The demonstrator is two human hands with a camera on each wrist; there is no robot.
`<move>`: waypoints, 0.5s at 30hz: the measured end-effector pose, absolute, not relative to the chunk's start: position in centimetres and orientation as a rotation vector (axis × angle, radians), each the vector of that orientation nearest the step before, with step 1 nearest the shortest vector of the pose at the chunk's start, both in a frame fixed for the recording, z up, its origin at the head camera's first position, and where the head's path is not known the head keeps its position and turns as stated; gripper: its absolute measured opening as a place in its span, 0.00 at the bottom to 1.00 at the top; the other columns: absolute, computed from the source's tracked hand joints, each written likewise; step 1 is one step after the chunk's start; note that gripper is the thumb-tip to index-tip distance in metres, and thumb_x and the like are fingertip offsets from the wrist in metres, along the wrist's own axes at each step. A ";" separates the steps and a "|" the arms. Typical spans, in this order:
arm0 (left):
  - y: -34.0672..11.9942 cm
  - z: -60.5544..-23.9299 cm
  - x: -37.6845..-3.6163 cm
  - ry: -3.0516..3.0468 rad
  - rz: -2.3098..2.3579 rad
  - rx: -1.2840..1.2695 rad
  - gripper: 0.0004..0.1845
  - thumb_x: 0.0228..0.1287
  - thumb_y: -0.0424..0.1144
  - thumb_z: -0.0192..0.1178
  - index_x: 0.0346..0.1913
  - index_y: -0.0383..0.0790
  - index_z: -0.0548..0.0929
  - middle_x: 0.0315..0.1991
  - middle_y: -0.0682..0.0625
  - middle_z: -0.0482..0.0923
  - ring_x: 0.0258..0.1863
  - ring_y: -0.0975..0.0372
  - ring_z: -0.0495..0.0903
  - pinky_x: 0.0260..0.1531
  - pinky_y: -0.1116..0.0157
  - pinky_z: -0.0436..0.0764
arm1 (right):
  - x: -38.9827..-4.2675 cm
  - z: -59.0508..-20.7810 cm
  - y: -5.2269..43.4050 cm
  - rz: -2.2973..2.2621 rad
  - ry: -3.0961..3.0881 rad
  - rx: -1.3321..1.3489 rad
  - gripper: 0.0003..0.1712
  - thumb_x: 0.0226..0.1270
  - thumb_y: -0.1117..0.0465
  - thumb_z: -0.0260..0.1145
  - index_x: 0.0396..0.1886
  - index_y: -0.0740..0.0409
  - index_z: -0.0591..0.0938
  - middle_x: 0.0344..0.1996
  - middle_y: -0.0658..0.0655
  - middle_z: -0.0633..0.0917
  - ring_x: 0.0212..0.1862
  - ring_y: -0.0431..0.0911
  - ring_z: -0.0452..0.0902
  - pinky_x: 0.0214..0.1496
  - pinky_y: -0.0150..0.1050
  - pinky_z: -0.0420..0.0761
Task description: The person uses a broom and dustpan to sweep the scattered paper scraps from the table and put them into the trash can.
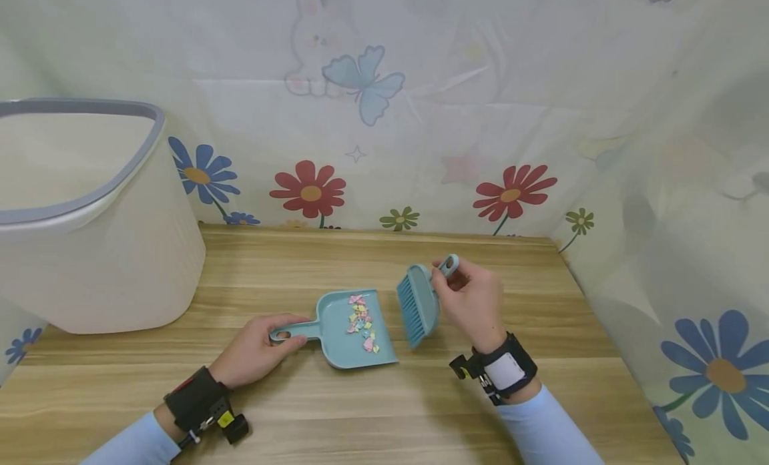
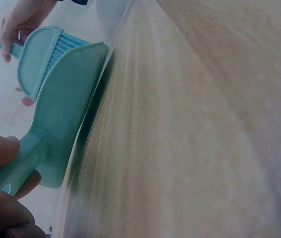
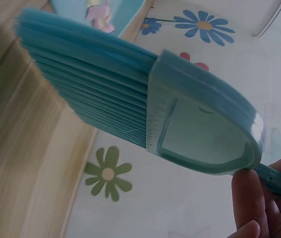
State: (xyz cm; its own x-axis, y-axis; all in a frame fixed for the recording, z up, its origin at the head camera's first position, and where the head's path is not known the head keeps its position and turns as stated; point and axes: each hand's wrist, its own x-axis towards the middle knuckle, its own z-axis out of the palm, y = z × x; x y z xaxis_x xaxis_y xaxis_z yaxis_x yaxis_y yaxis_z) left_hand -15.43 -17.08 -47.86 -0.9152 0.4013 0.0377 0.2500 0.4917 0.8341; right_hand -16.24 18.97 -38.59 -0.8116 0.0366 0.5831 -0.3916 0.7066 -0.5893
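Note:
My left hand (image 1: 260,348) grips the handle of a teal dustpan (image 1: 336,351), which lies low over the wooden table with its wide mouth facing right. Small pink, yellow and blue paper scraps (image 1: 362,318) are gathered on the pan. Just right of the pan's lip, my right hand (image 1: 474,301) holds a matching hand brush (image 1: 425,298) by its handle, thumb and fingers around it. The brush is tilted, its bristles (image 3: 90,74) pointing down and left. In the left wrist view, the brush (image 2: 36,62) shows behind the dustpan (image 2: 71,94).
A large white bin (image 1: 120,251) with a grey rim stands at the left of the table (image 1: 288,411). A curtain (image 1: 420,165) printed with flowers hangs along the table's back edge and right side.

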 end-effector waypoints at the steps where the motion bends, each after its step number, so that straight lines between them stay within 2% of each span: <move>1: -17.1 -47.8 -15.4 2.570 1.396 0.566 0.23 0.71 0.49 0.67 0.64 0.44 0.84 0.60 0.49 0.85 0.47 0.62 0.80 0.44 0.71 0.77 | -16.2 -38.7 19.4 0.986 -2.340 0.262 0.05 0.66 0.66 0.72 0.38 0.63 0.91 0.25 0.55 0.90 0.21 0.41 0.79 0.24 0.28 0.76; 9: -17.1 -47.8 -15.5 2.584 1.385 0.561 0.22 0.72 0.48 0.67 0.64 0.44 0.84 0.60 0.48 0.85 0.42 0.62 0.78 0.38 0.70 0.75 | -15.4 -39.9 22.8 1.073 -2.299 0.202 0.04 0.67 0.69 0.70 0.37 0.63 0.91 0.24 0.57 0.90 0.20 0.36 0.78 0.21 0.25 0.74; 15: -17.0 -47.9 -15.5 2.579 1.390 0.546 0.22 0.71 0.48 0.67 0.63 0.44 0.84 0.57 0.47 0.86 0.29 0.66 0.74 0.28 0.69 0.72 | -14.7 -40.7 25.1 1.239 -2.260 0.117 0.05 0.69 0.69 0.69 0.38 0.64 0.90 0.28 0.63 0.90 0.20 0.34 0.81 0.23 0.28 0.80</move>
